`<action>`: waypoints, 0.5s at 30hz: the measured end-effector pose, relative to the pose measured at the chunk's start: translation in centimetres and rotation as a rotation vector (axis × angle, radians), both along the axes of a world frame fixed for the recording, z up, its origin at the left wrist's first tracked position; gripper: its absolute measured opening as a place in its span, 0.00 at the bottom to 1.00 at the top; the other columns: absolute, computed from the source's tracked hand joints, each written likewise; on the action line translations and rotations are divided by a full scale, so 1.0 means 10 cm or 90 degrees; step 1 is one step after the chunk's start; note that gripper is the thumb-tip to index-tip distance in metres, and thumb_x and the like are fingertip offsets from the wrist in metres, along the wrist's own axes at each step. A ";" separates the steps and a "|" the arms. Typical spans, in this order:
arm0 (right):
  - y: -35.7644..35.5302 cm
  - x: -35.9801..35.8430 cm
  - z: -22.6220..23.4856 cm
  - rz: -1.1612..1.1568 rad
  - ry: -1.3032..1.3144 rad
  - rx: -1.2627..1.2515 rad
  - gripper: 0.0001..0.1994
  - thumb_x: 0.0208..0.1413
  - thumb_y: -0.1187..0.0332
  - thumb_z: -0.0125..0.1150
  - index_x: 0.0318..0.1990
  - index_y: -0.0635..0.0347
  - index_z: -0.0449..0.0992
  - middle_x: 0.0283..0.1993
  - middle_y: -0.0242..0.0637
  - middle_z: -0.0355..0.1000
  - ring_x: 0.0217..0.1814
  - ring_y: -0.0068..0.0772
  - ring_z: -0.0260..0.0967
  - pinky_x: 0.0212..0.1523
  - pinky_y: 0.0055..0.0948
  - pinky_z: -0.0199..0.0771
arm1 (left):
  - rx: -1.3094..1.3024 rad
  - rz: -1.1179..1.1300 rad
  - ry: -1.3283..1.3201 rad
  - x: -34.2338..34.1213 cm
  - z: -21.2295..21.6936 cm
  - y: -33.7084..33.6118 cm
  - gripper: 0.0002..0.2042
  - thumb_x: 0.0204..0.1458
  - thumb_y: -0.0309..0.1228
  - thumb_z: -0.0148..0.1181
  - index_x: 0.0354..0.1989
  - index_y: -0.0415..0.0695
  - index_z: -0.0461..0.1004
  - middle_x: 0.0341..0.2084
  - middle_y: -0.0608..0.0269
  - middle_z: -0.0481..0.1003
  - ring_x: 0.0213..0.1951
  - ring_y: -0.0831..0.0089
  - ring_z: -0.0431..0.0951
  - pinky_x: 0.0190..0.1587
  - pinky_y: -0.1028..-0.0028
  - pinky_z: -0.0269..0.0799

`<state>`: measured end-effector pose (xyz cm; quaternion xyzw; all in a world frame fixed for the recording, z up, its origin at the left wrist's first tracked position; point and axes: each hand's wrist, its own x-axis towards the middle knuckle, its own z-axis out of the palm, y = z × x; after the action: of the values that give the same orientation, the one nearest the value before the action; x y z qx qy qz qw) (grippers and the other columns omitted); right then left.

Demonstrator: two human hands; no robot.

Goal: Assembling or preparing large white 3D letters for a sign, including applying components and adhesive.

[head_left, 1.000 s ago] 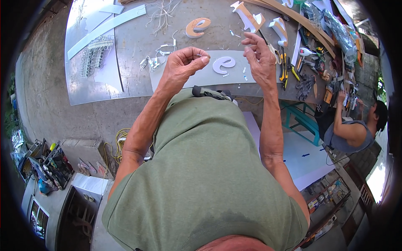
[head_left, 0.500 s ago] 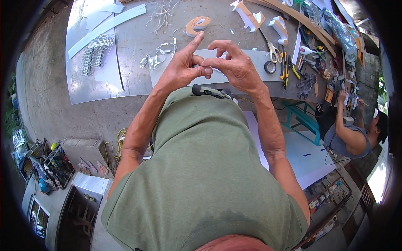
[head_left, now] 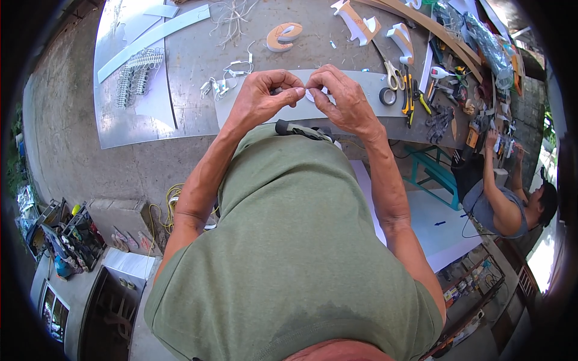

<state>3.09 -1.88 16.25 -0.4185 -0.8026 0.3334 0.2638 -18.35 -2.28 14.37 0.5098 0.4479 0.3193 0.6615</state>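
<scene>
1. The view looks down from the wearer's head over a green-shirted chest to both hands, raised together above a grey table [head_left: 192, 66].
2. The left hand [head_left: 262, 96] is curled, thumb and fingertips pinched toward the middle. The right hand [head_left: 340, 96] mirrors it, its fingers bent and meeting the left.
3. Between the fingertips sits a small white piece [head_left: 310, 94], mostly hidden; both hands appear to grip it, though its exact shape cannot be told.
4. Directly beneath the hands lies a long pale grey sheet [head_left: 367, 102] on the table.
5. To handle the piece well, a light, even pinch from both sides seems best, with the work kept low over the sheet so that a slip lands close by.
6. Keeping the wrists steady and turning the piece with the fingertips alone would likely give finer control.
7. Just right of the hands lie a dark roll of tape [head_left: 388, 96] and yellow-handled scissors [head_left: 394, 75], near at hand.
8. Farther up the table rests an orange and white curved letter form [head_left: 283, 35]; white scraps [head_left: 223, 84] lie to the left.
9. Another person [head_left: 512, 204] sits at the right edge, well apart.
</scene>
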 end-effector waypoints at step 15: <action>-0.05 0.00 -0.04 -0.033 0.025 -0.023 0.09 0.53 0.76 0.65 0.42 0.60 0.78 0.42 0.35 0.75 0.38 0.29 0.73 0.35 0.29 0.75 | -0.075 0.026 -0.067 0.02 -0.09 -0.02 0.07 0.54 0.30 0.66 0.33 0.38 0.81 0.23 0.71 0.74 0.26 0.84 0.68 0.29 0.81 0.63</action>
<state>3.11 -2.39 15.90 -0.4374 -0.7799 0.3491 0.2803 -18.13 -2.53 13.45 0.4432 0.4407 0.3320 0.7065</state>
